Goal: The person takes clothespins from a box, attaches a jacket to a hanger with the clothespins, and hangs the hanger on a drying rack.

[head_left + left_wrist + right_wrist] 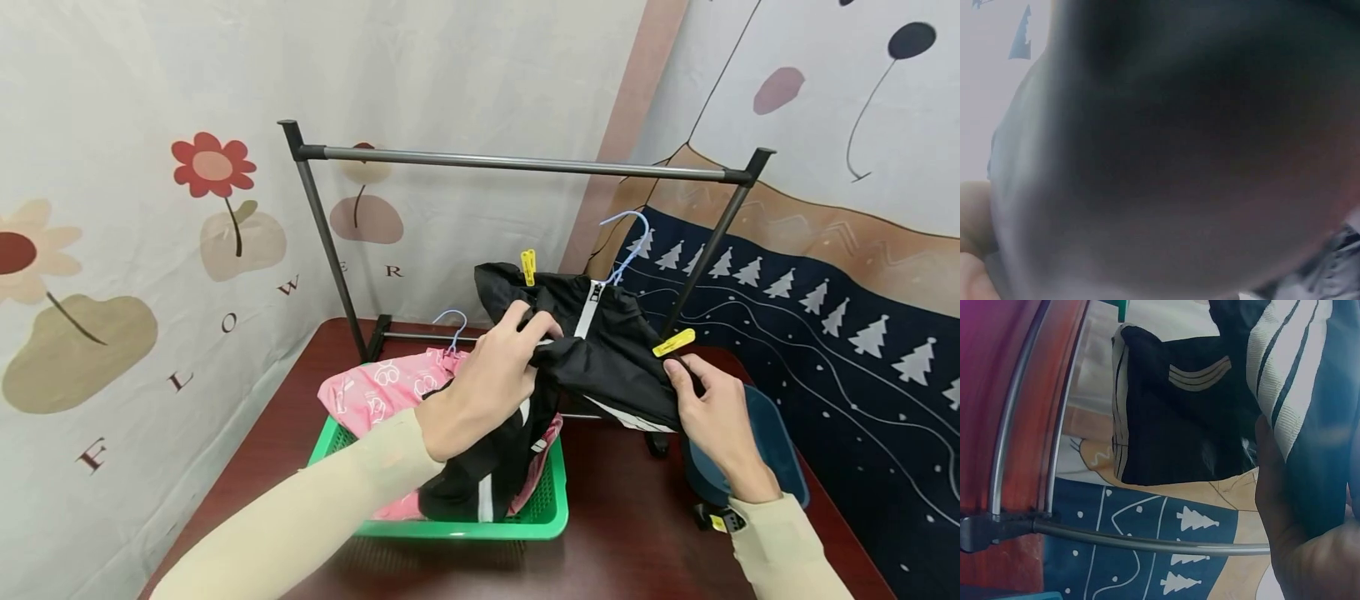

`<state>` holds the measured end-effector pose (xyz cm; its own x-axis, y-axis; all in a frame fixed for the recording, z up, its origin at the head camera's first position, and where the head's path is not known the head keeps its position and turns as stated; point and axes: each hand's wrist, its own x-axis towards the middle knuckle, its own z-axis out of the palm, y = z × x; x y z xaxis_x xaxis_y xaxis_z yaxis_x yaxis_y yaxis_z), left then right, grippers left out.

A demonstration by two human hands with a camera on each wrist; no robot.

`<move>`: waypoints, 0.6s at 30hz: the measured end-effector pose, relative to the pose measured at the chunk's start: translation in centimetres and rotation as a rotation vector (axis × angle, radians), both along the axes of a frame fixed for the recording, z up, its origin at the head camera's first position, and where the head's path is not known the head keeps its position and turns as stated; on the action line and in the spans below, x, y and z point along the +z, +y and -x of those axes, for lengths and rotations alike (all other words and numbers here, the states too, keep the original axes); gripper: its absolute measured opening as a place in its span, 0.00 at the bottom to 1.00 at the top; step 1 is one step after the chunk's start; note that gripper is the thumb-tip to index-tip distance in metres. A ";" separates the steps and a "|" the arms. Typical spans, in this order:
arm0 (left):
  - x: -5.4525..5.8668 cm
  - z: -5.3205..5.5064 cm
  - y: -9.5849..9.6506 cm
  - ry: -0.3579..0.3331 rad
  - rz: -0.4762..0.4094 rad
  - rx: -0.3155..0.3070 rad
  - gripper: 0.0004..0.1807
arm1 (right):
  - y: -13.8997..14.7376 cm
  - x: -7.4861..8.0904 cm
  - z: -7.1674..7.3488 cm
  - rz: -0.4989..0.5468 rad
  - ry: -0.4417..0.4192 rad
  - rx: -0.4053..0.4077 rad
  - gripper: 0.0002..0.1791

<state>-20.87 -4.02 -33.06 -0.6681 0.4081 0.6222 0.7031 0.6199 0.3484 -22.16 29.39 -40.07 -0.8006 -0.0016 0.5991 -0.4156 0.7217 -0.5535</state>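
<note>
A black jacket (611, 358) with a white zip hangs on a light blue hanger (637, 229). One yellow clothespin (528, 268) sits at its left shoulder, another yellow clothespin (673, 342) at its right. My left hand (491, 375) grips bunched cloth at the jacket's front left. Near the right clothespin, my right hand (712, 408) pinches the jacket between thumb and fingers. White-striped black cloth (1291, 369) lies against my right hand (1310, 559) in the right wrist view. Dark, blurred cloth (1179, 156) fills most of the left wrist view and hides the left fingertips' hold.
A green basket (558, 492) stands on the dark red table (622, 533), holding a pink garment (382, 392) on a blue hanger. Part of the black cloth hangs over the basket. Behind stands a metal clothes rack (510, 162). At the right is a blue bin (780, 442).
</note>
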 end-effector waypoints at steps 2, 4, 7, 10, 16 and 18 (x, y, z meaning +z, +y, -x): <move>0.2 0.1 0.3 0.020 -0.054 -0.008 0.28 | -0.1 0.2 -0.1 0.000 0.000 0.005 0.10; 0.3 0.3 0.6 0.043 -0.113 -0.019 0.27 | -0.2 0.4 -0.2 0.006 0.000 0.008 0.09; 0.7 0.7 1.3 0.085 -0.194 -0.035 0.27 | -0.3 0.9 -0.2 0.011 0.012 0.010 0.08; 1.1 1.0 2.2 0.096 -0.270 -0.047 0.28 | -0.3 1.2 -0.2 0.014 0.030 0.002 0.07; 1.8 1.7 4.2 0.100 -0.414 -0.054 0.32 | -0.2 1.9 0.0 0.035 0.066 -0.024 0.08; 2.0 2.1 4.9 0.118 -0.459 -0.053 0.31 | -0.1 2.2 -0.1 0.051 0.075 -0.032 0.09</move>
